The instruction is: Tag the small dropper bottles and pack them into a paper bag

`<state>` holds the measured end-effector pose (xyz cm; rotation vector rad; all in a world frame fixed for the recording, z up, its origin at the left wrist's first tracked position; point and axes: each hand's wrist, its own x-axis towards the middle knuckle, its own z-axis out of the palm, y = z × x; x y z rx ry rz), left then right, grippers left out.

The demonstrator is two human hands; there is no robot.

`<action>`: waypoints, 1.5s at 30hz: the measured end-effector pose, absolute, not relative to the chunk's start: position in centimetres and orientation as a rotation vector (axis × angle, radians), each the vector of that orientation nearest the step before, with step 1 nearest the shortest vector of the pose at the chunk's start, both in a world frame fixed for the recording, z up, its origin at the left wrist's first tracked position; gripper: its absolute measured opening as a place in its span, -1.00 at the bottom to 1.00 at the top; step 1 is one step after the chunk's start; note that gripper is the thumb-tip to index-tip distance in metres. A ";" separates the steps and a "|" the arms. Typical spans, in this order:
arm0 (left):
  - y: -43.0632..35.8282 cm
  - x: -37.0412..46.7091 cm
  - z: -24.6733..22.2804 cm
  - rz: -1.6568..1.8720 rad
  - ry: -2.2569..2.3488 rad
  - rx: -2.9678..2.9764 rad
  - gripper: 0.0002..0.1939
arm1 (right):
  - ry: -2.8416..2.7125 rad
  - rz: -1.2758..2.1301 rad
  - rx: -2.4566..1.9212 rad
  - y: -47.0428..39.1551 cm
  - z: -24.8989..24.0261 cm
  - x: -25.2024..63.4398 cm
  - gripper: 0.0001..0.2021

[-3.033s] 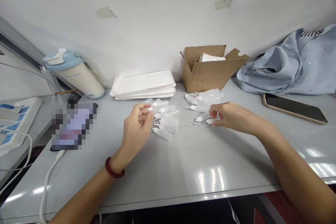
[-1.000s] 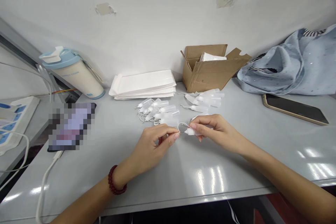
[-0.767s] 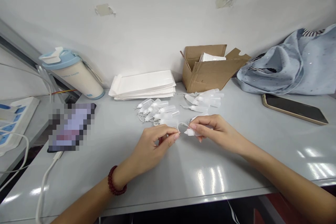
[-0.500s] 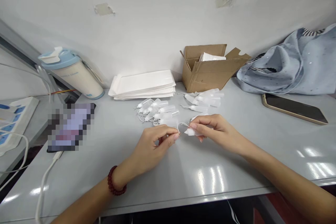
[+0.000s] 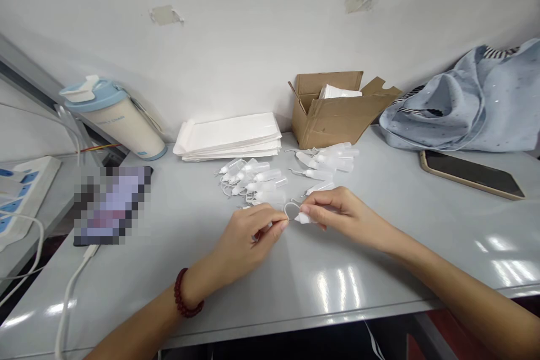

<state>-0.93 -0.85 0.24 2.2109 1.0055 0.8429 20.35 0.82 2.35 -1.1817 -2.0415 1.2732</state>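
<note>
"How are the hands?"

"Both reach over the grey table (image 5: 236, 309). The left hand (image 5: 248, 236) pinches a white string (image 5: 286, 209)."

"Where's the little bottle (image 5: 303, 218)?"

"Pinched in the right hand (image 5: 346, 216). Its tip pokes out toward the left hand."

"How many?"

"One held bottle, one brown box (image 5: 337, 121). The piled bottles (image 5: 268, 186) overlap, so I can't tell."

Glossy grey table (image 5: 304, 281), translucent plastic bottles (image 5: 268, 186), matt cardboard box (image 5: 337, 118)
</note>
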 end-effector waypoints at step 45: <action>-0.8 -1.0 0.7 0.743 1.085 1.913 -0.83 | -1.890 1.208 -1.234 0.1 0.4 18.6 -0.63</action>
